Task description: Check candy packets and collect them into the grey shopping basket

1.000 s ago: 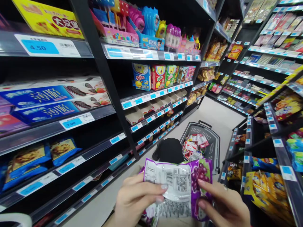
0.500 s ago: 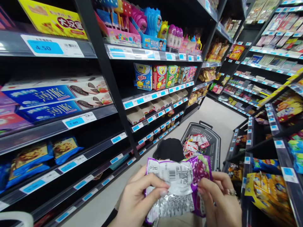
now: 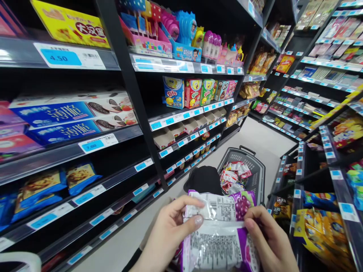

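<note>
In the lower middle of the head view I hold a purple and silver snack bag [image 3: 214,245] with grapes printed on it. Its text-covered back faces me, and a crosswise fold or seam divides it. My left hand [image 3: 177,226] grips the left edge, thumb and forefinger lying over the printed side. The right edge is pinched by my right hand [image 3: 265,232], between thumb and bent fingers. Just beyond the bag, a grey shopping basket [image 3: 256,179] stands on the floor with several red and white packets [image 3: 234,173] inside.
A black rounded object [image 3: 203,179] is left of the basket. Tall shelves [image 3: 159,122] with boxed snacks line the left side. Low shelves with yellow packets [image 3: 323,234] run along the right. Pale floor [image 3: 269,134] stretches ahead between them.
The bag has shifted lower and slightly right, and more of its lower printed part shows. My left fingers have spread somewhat. The view has shifted slightly; the basket is in the same place.
</note>
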`<state>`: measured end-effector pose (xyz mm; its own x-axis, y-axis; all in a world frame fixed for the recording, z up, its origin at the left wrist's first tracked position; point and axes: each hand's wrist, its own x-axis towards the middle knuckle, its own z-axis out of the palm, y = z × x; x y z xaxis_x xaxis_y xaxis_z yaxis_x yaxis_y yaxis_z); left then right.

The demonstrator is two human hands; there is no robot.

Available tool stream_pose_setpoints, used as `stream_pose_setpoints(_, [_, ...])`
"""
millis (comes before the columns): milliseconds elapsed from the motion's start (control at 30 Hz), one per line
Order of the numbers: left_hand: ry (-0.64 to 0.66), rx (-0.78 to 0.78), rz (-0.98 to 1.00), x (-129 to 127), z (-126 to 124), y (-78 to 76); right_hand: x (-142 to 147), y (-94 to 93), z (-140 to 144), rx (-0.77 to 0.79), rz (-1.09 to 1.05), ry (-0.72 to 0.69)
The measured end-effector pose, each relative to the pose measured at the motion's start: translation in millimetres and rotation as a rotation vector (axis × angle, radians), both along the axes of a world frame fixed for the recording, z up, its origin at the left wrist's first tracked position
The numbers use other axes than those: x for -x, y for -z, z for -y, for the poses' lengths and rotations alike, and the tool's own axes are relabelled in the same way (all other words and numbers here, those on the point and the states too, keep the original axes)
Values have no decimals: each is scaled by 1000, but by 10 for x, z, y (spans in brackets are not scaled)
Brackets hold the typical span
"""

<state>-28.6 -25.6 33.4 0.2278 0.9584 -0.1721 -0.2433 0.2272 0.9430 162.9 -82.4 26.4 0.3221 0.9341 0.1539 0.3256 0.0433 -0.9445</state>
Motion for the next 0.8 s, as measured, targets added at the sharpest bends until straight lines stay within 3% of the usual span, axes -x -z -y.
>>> stream_pose_setpoints(100, [22,193,216,17,23,4,-53,-43,-37,88,-314,44])
stream_pose_setpoints(167, [111,291,296,59,43,24,-93,-51,-69,124,-496,42])
stream_pose_setpoints(267, [278,236,342,125,49,77,-142,-14,-78,150,-623,-3])
stream_pose_setpoints(367, [277,-11,105,138,7,137,-152,56,-13,103,-530,-63])
stream_pose_setpoints(467, [120,-243,-136,110,-58,177,-158,94,82,37,-422,-141])
stream_pose_setpoints(600, [-50,-469,-251,114,-92,182,-280,45,124,55,-108,-227])
stream_pose_setpoints(700, [59,-528,-361,127,-30,179,-365,16,113,-32,223,-270])
stream_pose_setpoints(800, [186,-508,-512,70,87,199,-329,98,162,-43,146,-164])
